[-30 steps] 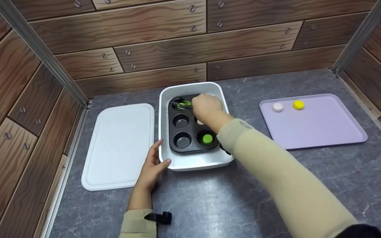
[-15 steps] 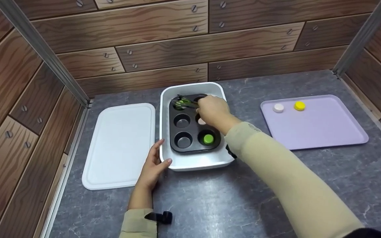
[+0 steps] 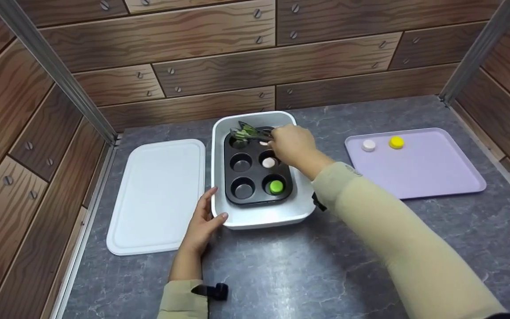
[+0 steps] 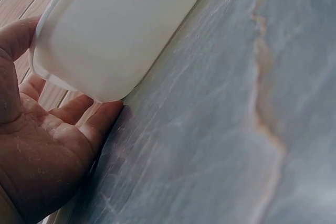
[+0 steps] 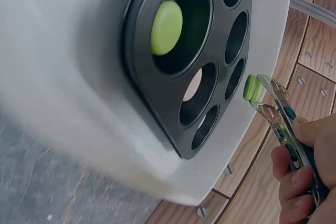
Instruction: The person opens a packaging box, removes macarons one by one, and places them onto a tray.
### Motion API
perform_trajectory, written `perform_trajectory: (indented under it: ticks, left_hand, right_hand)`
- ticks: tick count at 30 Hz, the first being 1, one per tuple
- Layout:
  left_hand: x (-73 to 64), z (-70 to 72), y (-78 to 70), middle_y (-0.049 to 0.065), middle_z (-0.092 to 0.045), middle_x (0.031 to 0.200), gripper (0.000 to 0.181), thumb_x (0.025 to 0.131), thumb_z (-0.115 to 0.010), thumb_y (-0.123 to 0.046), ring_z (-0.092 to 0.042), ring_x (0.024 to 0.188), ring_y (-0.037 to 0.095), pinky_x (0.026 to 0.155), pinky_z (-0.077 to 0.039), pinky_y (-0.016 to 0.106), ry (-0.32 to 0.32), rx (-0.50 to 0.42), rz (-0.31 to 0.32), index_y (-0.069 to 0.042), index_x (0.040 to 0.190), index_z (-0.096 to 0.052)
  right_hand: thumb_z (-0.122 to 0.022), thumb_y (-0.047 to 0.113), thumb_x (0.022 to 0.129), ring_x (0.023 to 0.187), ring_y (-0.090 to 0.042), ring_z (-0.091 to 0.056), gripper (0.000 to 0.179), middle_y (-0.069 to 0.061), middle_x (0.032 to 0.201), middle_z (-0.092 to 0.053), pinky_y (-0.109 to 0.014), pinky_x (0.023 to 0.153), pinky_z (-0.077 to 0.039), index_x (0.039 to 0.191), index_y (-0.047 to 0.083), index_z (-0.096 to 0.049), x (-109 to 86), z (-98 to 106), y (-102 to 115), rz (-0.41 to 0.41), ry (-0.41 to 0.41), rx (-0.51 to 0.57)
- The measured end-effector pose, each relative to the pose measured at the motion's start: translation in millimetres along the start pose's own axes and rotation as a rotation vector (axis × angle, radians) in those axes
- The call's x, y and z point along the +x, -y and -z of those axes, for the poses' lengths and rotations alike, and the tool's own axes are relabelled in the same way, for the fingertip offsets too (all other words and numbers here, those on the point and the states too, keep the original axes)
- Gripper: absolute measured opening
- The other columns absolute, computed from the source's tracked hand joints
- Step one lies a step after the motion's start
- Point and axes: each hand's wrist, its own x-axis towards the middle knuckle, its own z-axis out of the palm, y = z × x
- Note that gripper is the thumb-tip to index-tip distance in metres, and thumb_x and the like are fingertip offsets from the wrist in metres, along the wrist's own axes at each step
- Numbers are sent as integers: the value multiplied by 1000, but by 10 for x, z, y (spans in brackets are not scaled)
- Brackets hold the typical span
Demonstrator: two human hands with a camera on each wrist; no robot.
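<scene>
My right hand (image 3: 294,144) grips metal tongs (image 5: 291,124), whose tips hold a green macaron (image 5: 252,87). In the head view the tips are over the far-left cup of a dark muffin tin (image 3: 255,177). A second green macaron (image 3: 276,187) sits in the near-right cup and a pale pink macaron (image 3: 268,162) in the middle-right one. Something pale shows in the far-right cup, partly hidden by the tongs and hand. The tin lies inside a white tub (image 3: 264,219). My left hand (image 3: 199,228) holds the tub's near-left corner, thumb at the rim.
Left of the tub lies a white board or lid (image 3: 157,199). A lilac tray (image 3: 423,173) on the right bears a white macaron (image 3: 368,145) and a yellow macaron (image 3: 396,142). Plank-patterned walls (image 3: 215,57) enclose the grey tabletop (image 3: 259,274).
My right hand has moved slightly right, and the tongs have lifted the green macaron up from the far-left cup. My left hand stays at the tub's corner.
</scene>
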Motion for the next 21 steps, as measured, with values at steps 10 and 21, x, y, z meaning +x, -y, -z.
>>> perform_trajectory:
  ticks: [10, 21]
  left_hand:
    - [-18, 8, -3, 30, -24, 169, 80, 92, -66, 9, -29, 154, 42, 113, -43, 28, 7, -49, -24, 1, 162, -29]
    - [-5, -27, -19, 30, -26, 169, 82, 91, -68, 7, -34, 152, 43, 113, -44, 30, -10, -29, 7, -1, 163, -29]
  right_hand:
    - [-67, 32, 103, 89, -44, -73, 27, -21, 98, -76, -62, 72, -56, 98, 7, -74, -178, 97, -227, 1, -55, 28]
    - [-66, 31, 103, 83, -46, -71, 26, -19, 91, -75, -63, 68, -55, 97, 7, -74, -352, 179, -441, -4, -74, 21]
